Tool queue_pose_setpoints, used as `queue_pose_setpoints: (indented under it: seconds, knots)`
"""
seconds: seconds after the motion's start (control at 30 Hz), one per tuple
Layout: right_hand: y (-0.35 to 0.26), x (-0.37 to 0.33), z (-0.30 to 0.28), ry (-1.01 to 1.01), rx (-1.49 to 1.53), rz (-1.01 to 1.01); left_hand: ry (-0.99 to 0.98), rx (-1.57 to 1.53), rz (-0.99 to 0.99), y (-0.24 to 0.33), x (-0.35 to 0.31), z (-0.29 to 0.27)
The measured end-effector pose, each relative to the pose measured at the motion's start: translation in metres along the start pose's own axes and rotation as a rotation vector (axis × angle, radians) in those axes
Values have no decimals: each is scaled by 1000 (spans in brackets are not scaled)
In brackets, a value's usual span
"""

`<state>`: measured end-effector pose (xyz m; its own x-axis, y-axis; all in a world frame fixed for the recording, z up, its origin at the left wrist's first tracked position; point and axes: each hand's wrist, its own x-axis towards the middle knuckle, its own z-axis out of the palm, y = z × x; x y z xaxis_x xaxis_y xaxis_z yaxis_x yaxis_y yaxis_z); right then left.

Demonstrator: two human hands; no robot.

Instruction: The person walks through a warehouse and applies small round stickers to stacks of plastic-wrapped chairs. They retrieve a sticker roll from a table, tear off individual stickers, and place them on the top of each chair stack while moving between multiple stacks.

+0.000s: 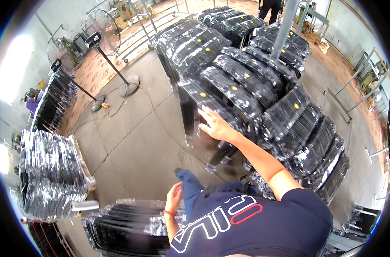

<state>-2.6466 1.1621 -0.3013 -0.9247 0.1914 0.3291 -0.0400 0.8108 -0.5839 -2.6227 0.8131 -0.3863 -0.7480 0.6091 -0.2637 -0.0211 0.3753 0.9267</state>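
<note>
My right hand (216,126) reaches forward with its fingers spread over the near left edge of a bundle (207,97) wrapped in shiny black plastic film. Whether the fingertips press on the film, I cannot make out. A round yellow sticker (202,94) marks the top of this bundle. At my left thigh hangs my left hand (174,196), its fingers loosely extended and nothing visible in them. A red bracelet (169,212) circles that wrist. Close beside it lies a blurred stack of black film-wrapped pieces (122,229).
Many wrapped bundles (285,115) stand packed together ahead and to the right, around a grey post (285,28). Pedestal fans (130,85) stand at the left, their cable (154,112) on the floor. A pallet stack (53,175) and a film roll (84,205) are left. Another person (270,9) stands far off.
</note>
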Motion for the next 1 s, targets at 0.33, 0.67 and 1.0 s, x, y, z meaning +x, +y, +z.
queue_pose_setpoints:
  seconds: [0.33,0.67,1.0]
  knots:
    - [21,120,119,188,-651,621,68,345,16,-14,197,-307]
    - [17,228,124,177,-700,1196,-374,492,469,121,507,-358]
    - [89,560,122,489,-61,873,-665,637,445,165,731,-409]
